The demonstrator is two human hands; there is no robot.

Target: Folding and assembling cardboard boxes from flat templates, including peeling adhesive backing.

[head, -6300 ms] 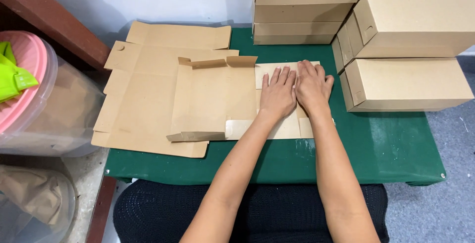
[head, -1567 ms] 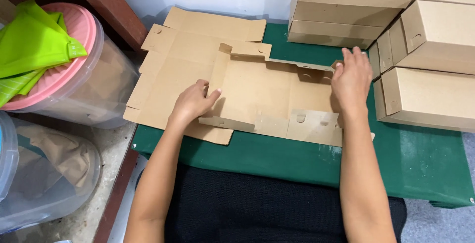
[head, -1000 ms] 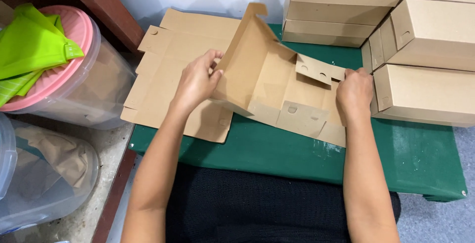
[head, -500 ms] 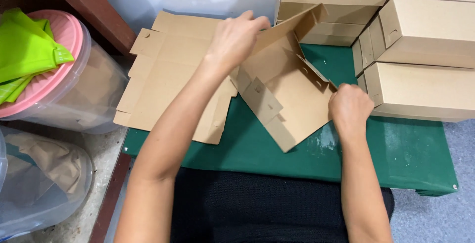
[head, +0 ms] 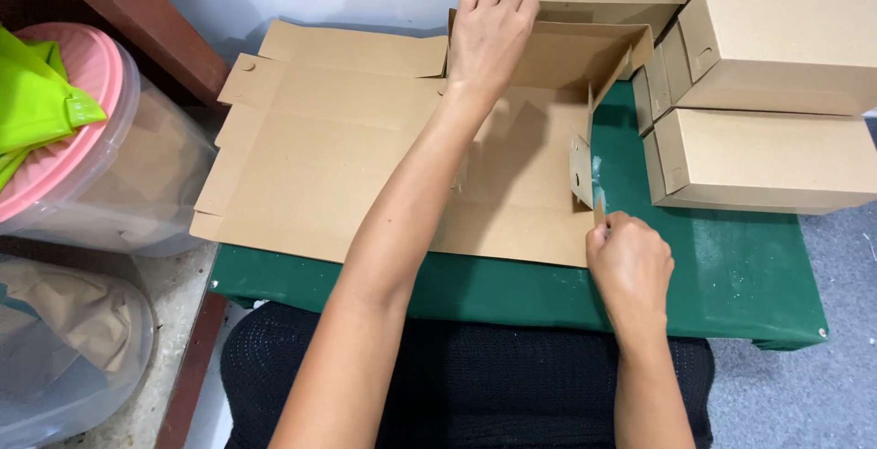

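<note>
**Folding a brown box on the green table**

Holding up the back wall of the half-made cardboard box with the left hand, fingers flat on top of it. Pinching the low corner of the side flap with the right hand, fingers closed on it. Lying flat under the box, on the green table: more cardboard sheets. Stacked at the right: finished boxes. Sitting at the left: a clear tub with a pink lid.

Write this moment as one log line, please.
left hand: on raised back wall of half-folded cardboard box | right hand: pinching its right side flap | under: flat cardboard sheet | table: green
</note>
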